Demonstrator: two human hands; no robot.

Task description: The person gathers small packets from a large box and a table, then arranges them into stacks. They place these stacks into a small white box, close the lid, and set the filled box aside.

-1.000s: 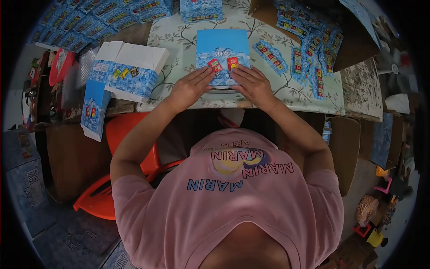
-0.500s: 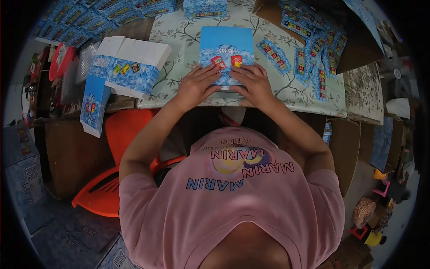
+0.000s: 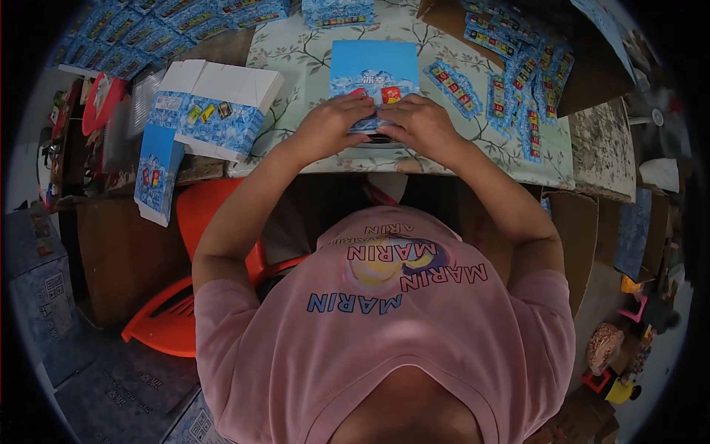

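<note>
A blue cardboard box (image 3: 373, 61) with an ice-cube print and small red pictures lies on the flowered tablecloth in front of me. My left hand (image 3: 334, 124) closes on its near left edge, fingers over the printed face and thumb at the near side. At the near right edge my right hand (image 3: 420, 127) grips it the same way, the thumbs almost meeting. A narrow dark strip shows at the near edge between the thumbs. The fingers cover the lower part of the print.
Flat blue-and-white cartons (image 3: 214, 111) lie to the left, overhanging the table edge. Printed strips (image 3: 455, 90) lie to the right, with more spilling from a brown carton (image 3: 592, 66). Stacked printed packs (image 3: 170, 26) stand at the back left. An orange chair (image 3: 170, 318) is beside me.
Both hands have slid toward the near edge of the box, and their fingers are more bent. A dark strip now shows at that edge.
</note>
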